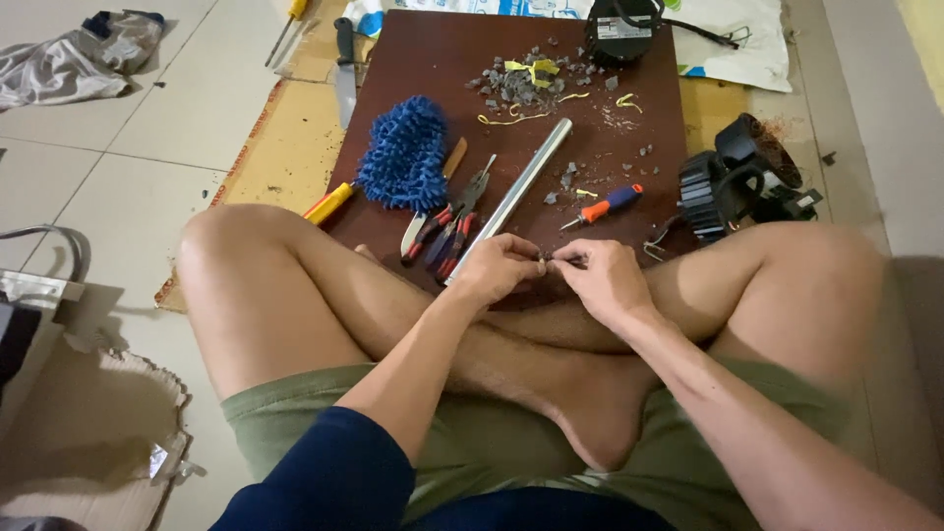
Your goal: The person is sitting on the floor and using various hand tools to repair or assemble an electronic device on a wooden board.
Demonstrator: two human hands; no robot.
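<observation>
I sit cross-legged on the floor behind a dark brown board (433,59). My left hand (500,267) and my right hand (598,277) meet fingertip to fingertip over my shins, pinching a tiny dark part (547,259) between them; what it is I cannot tell. Just beyond my left hand lies a shiny metal tube (518,193), running diagonally up the board. Red-handled pliers (447,228) lie to its left. An orange-and-blue screwdriver (603,206) lies beyond my right hand.
A blue fluffy duster (403,152) with a yellow handle, a knife (345,74), grey debris with yellow wire scraps (526,84) and a black round device (619,29) lie on the board. A black motor part (733,182) sits at right. Cardboard and a crumpled cloth (74,59) lie left.
</observation>
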